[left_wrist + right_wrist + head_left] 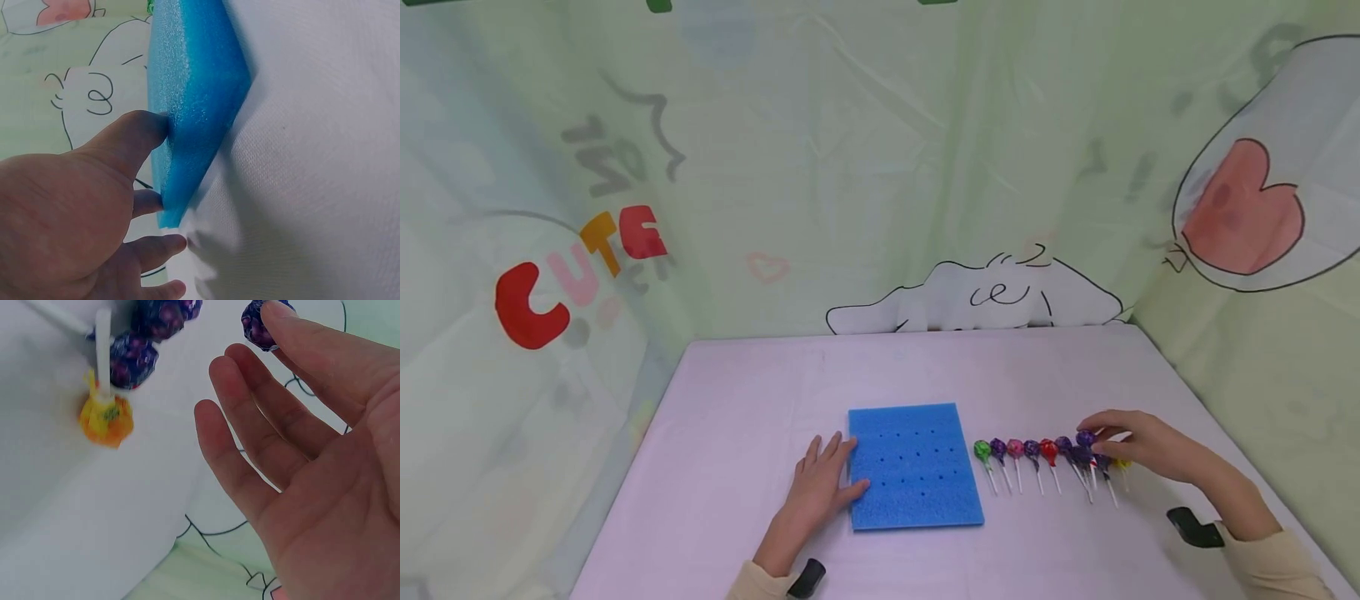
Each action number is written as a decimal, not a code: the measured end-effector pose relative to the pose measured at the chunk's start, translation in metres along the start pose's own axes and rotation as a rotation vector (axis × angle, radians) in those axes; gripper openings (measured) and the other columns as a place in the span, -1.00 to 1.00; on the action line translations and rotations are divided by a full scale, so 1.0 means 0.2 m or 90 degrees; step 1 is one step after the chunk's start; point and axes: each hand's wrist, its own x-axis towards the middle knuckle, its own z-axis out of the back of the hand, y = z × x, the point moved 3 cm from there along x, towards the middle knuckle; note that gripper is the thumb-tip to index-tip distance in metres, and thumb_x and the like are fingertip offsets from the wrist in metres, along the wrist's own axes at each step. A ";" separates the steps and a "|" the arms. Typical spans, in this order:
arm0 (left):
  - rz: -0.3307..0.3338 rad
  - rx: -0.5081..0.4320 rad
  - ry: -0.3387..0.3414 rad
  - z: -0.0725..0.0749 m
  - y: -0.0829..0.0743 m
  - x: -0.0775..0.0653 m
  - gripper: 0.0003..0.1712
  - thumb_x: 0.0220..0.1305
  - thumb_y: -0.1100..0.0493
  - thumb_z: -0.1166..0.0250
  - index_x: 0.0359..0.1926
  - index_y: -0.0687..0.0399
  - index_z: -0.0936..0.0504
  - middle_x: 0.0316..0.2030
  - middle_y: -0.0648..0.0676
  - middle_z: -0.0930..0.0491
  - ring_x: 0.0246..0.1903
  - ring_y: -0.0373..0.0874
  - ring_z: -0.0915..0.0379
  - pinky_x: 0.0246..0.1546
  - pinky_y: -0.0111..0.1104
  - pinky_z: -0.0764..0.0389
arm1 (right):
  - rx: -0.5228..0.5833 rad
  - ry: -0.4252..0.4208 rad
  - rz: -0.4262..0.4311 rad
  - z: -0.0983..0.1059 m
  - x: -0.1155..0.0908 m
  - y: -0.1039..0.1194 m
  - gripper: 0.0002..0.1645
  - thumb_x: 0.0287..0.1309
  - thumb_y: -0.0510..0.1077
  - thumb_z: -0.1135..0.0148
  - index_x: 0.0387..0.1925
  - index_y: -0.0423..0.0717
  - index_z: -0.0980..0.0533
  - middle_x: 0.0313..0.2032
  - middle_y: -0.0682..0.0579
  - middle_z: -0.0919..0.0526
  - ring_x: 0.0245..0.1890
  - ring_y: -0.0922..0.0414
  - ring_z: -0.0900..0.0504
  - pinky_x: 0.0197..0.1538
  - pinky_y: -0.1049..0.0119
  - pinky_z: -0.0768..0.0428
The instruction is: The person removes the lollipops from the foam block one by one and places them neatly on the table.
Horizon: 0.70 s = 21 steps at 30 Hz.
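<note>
My right hand point(1157, 446) pinches a purple-wrapped lollipop point(1086, 437) by its round head, between thumb and fingers; in the right wrist view the lollipop point(255, 330) is partly cut off at the top. Below it lies a row of lollipops, among them a green one point(983, 450), a pink one point(1015, 448), a red one point(1048, 450) and a yellow one point(107, 425). A flat blue foam block point(910, 508) with several small holes lies left of the row. The thumb and index finger of my left hand point(820, 483) touch its left edge, fingers spread.
A pale cloth covers the table point(730, 433). Printed curtains point(880, 167) hang behind it and on both sides. Dark wrist devices point(1195, 528) sit at both sleeves.
</note>
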 end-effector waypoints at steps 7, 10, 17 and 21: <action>0.006 0.001 -0.003 0.00 0.01 0.00 -0.19 0.30 -0.13 -0.35 0.45 0.10 -0.33 0.49 0.32 -0.20 0.51 0.42 0.09 0.41 0.31 -0.10 | -0.030 -0.016 0.042 0.07 -0.07 -0.06 -0.63 0.31 -0.23 -0.27 0.07 -0.36 -0.54 -0.04 -0.20 -0.69 -0.15 0.46 -0.59 -0.15 0.52 -0.63; 0.005 0.003 -0.003 0.00 0.01 0.01 -0.19 0.30 -0.13 -0.35 0.45 0.09 -0.34 0.49 0.32 -0.21 0.51 0.41 0.08 0.41 0.32 -0.10 | -0.038 -0.023 0.049 0.08 -0.09 -0.10 -0.66 0.30 -0.26 -0.27 0.04 -0.39 -0.55 -0.08 -0.22 -0.70 -0.17 0.48 -0.59 -0.17 0.52 -0.63; 0.001 -0.006 0.002 -0.01 0.01 0.01 -0.19 0.29 -0.12 -0.36 0.45 0.11 -0.34 0.49 0.33 -0.20 0.50 0.43 0.09 0.40 0.34 -0.09 | -0.021 -0.014 0.045 0.11 -0.14 -0.20 -0.66 0.31 -0.28 -0.24 0.03 -0.46 -0.53 -0.09 0.08 -0.73 -0.16 0.53 -0.57 -0.21 0.54 -0.63; 0.001 -0.006 0.002 -0.01 0.01 0.00 -0.18 0.30 -0.12 -0.36 0.45 0.11 -0.33 0.49 0.33 -0.20 0.51 0.43 0.10 0.40 0.35 -0.08 | -0.010 -0.007 0.055 0.13 -0.15 -0.24 -0.66 0.30 -0.29 -0.25 0.01 -0.49 -0.52 -0.10 0.35 -0.67 -0.16 0.53 -0.57 -0.22 0.56 -0.62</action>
